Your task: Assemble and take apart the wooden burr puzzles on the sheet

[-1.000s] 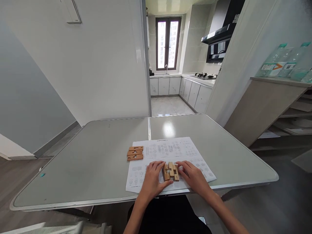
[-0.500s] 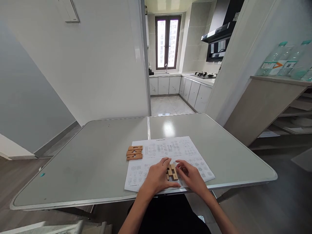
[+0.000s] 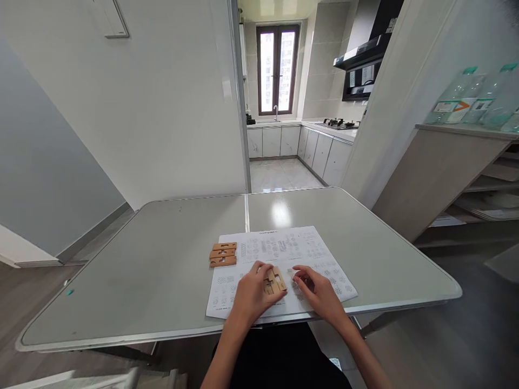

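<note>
My left hand [image 3: 254, 289] is closed around a small group of light wooden notched puzzle pieces [image 3: 279, 281], with the thumb at the near edge and the fingers at the far edge. Part of the group is hidden behind that hand. To its right, my right hand [image 3: 318, 292] hovers over the printed sheet, fingers curved and apart, with nothing visible in them. The white instruction sheet [image 3: 253, 254] with small line drawings lies under both hands. Three darker wooden notched pieces [image 3: 223, 254] sit in a stack of rows at the sheet's left edge.
A grey-green folding table [image 3: 133, 270] with a metal rim carries everything. Near its left edge lies a small teal bit [image 3: 70, 292]. A shelf unit [image 3: 441, 167] with plastic bottles [image 3: 450, 102] on top stands to the right. Beyond the table, a doorway leads to a kitchen.
My left hand has shifted a little left and away from the table's near edge, carrying the light wooden pieces with it. They are now farther from my right hand, which has stayed nearly still.
</note>
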{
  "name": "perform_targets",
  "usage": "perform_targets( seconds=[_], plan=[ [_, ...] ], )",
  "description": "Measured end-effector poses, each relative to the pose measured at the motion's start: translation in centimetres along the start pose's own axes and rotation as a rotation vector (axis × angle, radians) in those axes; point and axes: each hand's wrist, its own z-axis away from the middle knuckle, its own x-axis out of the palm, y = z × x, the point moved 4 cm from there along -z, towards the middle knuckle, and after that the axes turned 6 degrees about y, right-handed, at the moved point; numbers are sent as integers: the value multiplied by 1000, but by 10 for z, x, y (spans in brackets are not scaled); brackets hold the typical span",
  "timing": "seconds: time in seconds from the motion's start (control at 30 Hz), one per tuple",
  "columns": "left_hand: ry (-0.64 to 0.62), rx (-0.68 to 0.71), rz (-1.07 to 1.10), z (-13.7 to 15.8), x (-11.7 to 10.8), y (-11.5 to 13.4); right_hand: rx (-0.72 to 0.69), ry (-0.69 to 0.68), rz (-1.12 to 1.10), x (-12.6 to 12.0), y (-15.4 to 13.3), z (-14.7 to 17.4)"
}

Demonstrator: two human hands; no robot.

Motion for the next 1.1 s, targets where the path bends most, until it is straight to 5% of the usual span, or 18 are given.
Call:
perform_targets(
  seconds=[0.2,0.3,0.67,0.83,1.1],
  plan=[
    [301,-352,-202,36,-51,-52,26,-3,-9,0,-2,1],
    [340,-473,-292,48,-68,-73,30,-5,-17,0,-3,1],
    [387,-590,-409,30,-70,-89,26,-12,-17,2,2,1],
    [463,-559,-261,34,-75,-98,30,-12,-22,0,-1,1],
    [655,-554,291,54,-81,-117,29,5,-12,0,0,1]
  ],
)
